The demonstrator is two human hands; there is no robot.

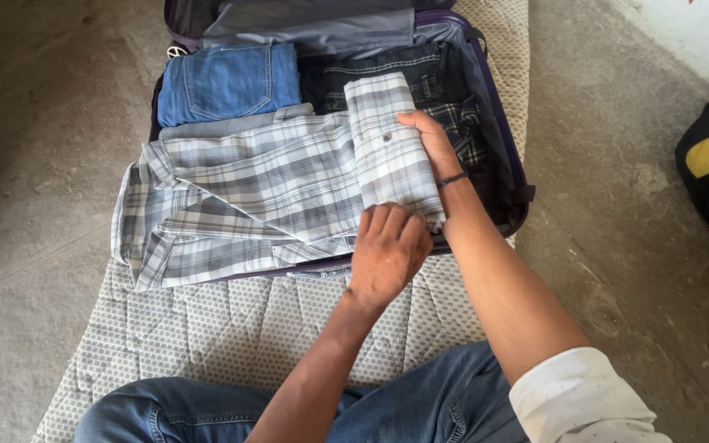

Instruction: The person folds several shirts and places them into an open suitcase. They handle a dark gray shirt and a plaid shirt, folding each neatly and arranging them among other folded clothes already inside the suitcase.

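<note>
Left hand (387,250) pinches the near edge of the grey plaid shirt (272,193); right hand (432,148) lies flat, open, on its folded sleeve. Shirt rests across the open suitcase (512,176), which contains folded blue jeans (227,80) and dark jeans (387,70).

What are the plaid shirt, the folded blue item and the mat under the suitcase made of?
Plaid shirt: thin woven fabric, likely cotton, matte; it folds flat and creases. Folded blue item: denim, judging by seams and a stitched pocket. Mat: quilted padded textile with a small dotted print and stitched lines.
</note>
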